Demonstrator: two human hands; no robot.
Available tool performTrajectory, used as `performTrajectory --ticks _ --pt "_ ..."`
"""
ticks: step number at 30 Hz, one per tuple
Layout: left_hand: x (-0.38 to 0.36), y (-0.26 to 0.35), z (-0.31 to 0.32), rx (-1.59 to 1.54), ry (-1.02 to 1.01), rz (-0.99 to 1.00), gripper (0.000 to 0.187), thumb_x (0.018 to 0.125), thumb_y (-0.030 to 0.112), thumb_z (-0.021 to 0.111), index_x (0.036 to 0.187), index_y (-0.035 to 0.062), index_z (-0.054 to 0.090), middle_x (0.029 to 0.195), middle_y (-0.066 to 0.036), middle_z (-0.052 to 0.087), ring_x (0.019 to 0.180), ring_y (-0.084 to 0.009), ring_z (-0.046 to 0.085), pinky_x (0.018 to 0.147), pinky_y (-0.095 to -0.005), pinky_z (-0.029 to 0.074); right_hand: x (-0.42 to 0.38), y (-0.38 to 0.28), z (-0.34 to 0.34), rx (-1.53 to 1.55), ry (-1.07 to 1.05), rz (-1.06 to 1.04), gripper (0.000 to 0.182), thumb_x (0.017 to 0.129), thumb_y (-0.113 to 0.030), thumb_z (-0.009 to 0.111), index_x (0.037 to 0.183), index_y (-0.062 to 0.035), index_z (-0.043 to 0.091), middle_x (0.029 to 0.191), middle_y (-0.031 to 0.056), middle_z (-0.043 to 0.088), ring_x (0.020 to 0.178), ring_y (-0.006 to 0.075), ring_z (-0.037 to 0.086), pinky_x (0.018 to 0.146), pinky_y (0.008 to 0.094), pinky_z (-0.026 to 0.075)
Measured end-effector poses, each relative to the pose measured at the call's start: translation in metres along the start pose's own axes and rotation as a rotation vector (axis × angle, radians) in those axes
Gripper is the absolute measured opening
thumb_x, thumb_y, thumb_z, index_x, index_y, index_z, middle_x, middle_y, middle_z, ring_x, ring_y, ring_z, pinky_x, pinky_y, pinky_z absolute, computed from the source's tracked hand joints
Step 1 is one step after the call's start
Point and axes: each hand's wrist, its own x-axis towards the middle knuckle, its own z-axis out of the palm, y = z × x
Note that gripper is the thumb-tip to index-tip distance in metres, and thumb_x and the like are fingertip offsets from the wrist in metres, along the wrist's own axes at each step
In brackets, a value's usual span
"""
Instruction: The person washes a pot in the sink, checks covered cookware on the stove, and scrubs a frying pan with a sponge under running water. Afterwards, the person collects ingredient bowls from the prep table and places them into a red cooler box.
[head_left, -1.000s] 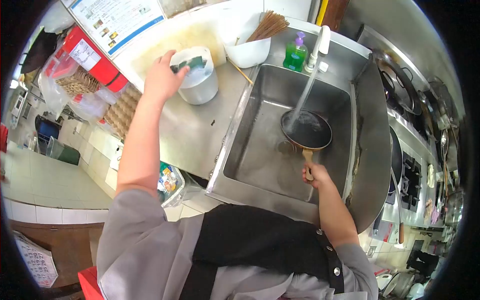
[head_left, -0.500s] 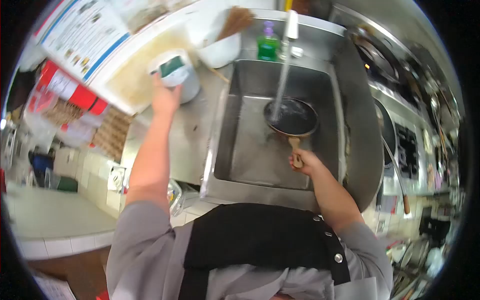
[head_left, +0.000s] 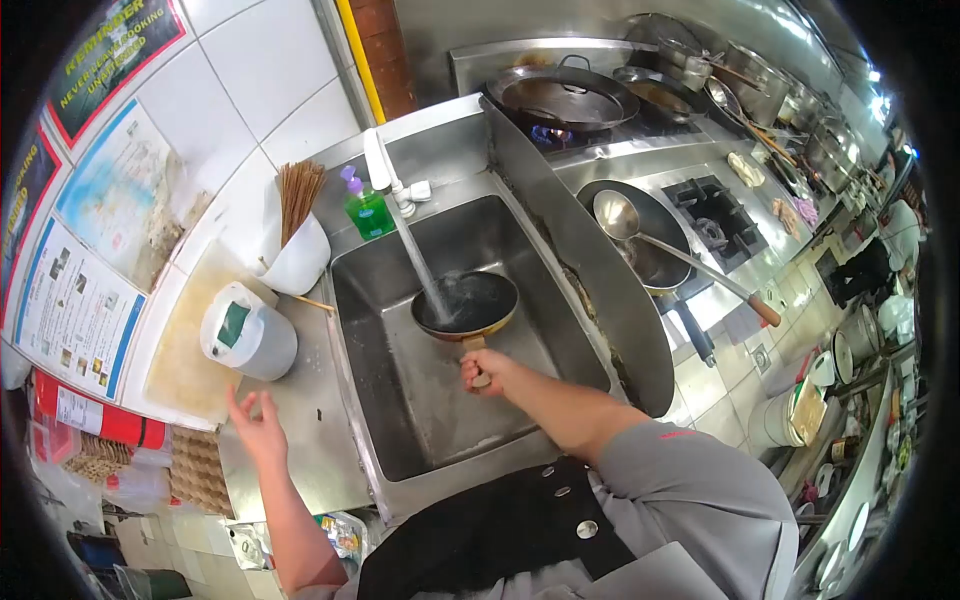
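My right hand (head_left: 486, 371) is wrapped round the wooden handle of a black frying pan (head_left: 480, 300), held inside the steel sink (head_left: 420, 440). Water (head_left: 422, 265) from the white tap (head_left: 378, 160) runs into the pan, which has some water in it. My left hand (head_left: 258, 425) is empty, its fingers apart, just in front of a white tub (head_left: 268, 345) on the steel counter left of the sink. A green scouring pad (head_left: 232, 324) shows at the tub's mouth.
A green soap bottle (head_left: 370, 214) and a white container of bristles (head_left: 298, 250) stand behind the sink. Right of the splash guard (head_left: 590, 270), a wok (head_left: 650, 240) with a ladle (head_left: 617, 215) sits on the stove. Egg trays (head_left: 197, 470) lie at lower left.
The view has swung to the right, showing more of the stove. My left hand has drawn back from the tub's rim. My right hand still grips the pan under the running water.
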Motion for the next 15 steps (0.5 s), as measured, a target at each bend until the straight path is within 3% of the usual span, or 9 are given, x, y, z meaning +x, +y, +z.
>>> performTrajectory --ticks 3,8,15 --pt "-0.017 -0.008 -0.009 -0.03 -0.144 -0.023 0.052 0.095 0.016 0.061 0.141 0.0052 0.04 0.106 -0.01 0.062 0.084 -0.0153 0.066 0.07 -0.0275 0.049 -0.032 -0.016 -0.006 -0.02 -0.003 0.011 0.028 0.094 -0.013 0.05 0.069 -0.0159 0.039 0.058 -0.0057 0.037 0.047 0.0086 0.038 0.052 0.0304 0.036" --pt "-0.028 -0.002 0.01 -0.06 -0.271 -0.03 0.032 0.097 0.017 0.059 0.125 0.0015 0.054 0.099 -0.008 0.065 0.08 -0.015 0.066 0.071 -0.0265 0.05 -0.1 -0.019 -0.005 -0.2 -0.105 -0.031 0.027 0.094 -0.014 0.054 0.071 -0.0167 0.04 0.059 -0.0064 0.038 0.046 0.0082 0.037 0.052 0.0296 0.036" --pt "-0.021 -0.003 0.082 -0.263 -0.51 0.011 0.028 0.1 0.018 0.055 0.12 0.0005 0.058 0.096 -0.009 0.067 0.079 -0.0146 0.066 0.07 -0.0271 0.053 -0.158 -0.006 0.01 -0.399 -0.186 -0.184 0.012 0.091 -0.015 0.059 0.093 -0.0152 0.047 0.061 -0.0051 0.039 0.045 0.009 0.038 0.048 0.0316 0.037"
